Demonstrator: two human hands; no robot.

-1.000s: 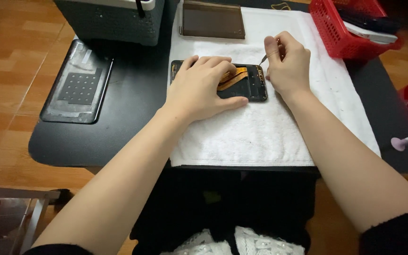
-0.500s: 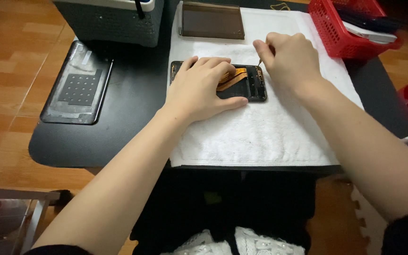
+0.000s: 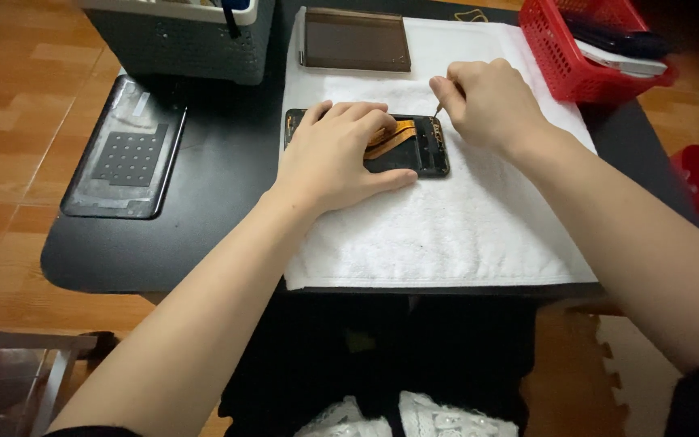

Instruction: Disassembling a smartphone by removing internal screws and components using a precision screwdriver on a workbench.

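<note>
1. Towel (image 3: 463,235), white, covers the dark surface (image 3: 220,210) nearest the person.
2. Left hand (image 3: 341,158) lies flat on an opened phone (image 3: 422,150) at the towel's middle, fingers spread apart.
3. Right hand (image 3: 487,101), fingers pinched together on a thin tool (image 3: 438,108), touches the phone's top right corner.
4. Beyond: brown tray (image 3: 355,40), red basket (image 3: 564,48).

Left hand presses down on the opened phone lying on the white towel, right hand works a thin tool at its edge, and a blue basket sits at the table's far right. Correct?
Not quite: the head view shows the basket is red, not blue. The left hand does press the opened phone on the white towel, and the right hand holds a thin tool.
</note>
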